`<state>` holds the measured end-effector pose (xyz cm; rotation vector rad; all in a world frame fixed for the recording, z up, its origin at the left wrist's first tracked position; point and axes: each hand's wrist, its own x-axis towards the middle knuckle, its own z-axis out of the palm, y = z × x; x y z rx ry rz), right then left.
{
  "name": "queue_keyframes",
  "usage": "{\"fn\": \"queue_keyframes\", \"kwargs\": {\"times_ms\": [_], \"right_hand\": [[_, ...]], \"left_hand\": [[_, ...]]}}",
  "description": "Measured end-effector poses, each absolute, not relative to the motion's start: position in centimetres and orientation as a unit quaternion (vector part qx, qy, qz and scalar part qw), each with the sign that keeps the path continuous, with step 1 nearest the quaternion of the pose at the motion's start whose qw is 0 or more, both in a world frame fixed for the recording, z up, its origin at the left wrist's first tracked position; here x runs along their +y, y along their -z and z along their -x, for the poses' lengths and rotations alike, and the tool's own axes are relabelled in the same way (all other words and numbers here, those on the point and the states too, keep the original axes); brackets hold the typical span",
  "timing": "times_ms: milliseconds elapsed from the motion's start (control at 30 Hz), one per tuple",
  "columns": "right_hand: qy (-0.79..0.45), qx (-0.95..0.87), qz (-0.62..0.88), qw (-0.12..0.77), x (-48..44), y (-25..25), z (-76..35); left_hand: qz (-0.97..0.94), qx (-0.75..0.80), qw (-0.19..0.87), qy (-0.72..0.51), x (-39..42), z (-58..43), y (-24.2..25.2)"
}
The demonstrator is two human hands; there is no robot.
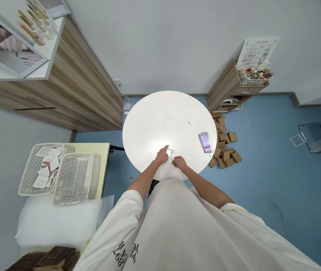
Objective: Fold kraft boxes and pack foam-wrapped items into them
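Observation:
On the white round table (168, 109), close to its front edge, lies a small flat clear case (171, 153) with dark marks or small pieces in it, too small to make out. My left hand (162, 155) grips its left side, the index finger reaching past the top corner and the thumb at the lower edge. Just right of the case is my right hand (180, 163), with fingers bent and drawn together low over the tabletop. Whether anything is between those fingertips is too small to see.
A blurred purple phone-like object (206, 142) lies at the table's right side. Small brown cardboard boxes (225, 150) are piled on the floor beyond. At left, a yellow table (102, 158) bears a basket of packets (27, 180) and a basket of clear cases (92, 169).

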<state>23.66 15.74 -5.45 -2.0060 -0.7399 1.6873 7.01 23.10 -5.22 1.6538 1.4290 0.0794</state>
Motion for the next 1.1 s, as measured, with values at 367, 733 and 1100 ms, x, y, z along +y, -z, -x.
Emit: {"fn": "queue_keyframes", "kwargs": {"times_ms": [367, 733, 1100], "right_hand": [[-0.540, -0.360, 0.731, 0.211, 19.8, 5.7, -21.1], [-0.508, -0.486, 0.693, 0.162, 19.4, 5.8, -17.7], [-0.534, -0.501, 0.659, 0.171, 22.1, 5.3, -12.2]], "left_hand": [[-0.647, 0.605, 0.463, -0.041, 21.0, -3.6, 4.9], [-0.541, 0.645, 0.525, -0.129, 20.3, -0.7, 4.6], [-0.498, 0.655, 0.540, -0.176, 21.5, 3.7, 4.5]]}}
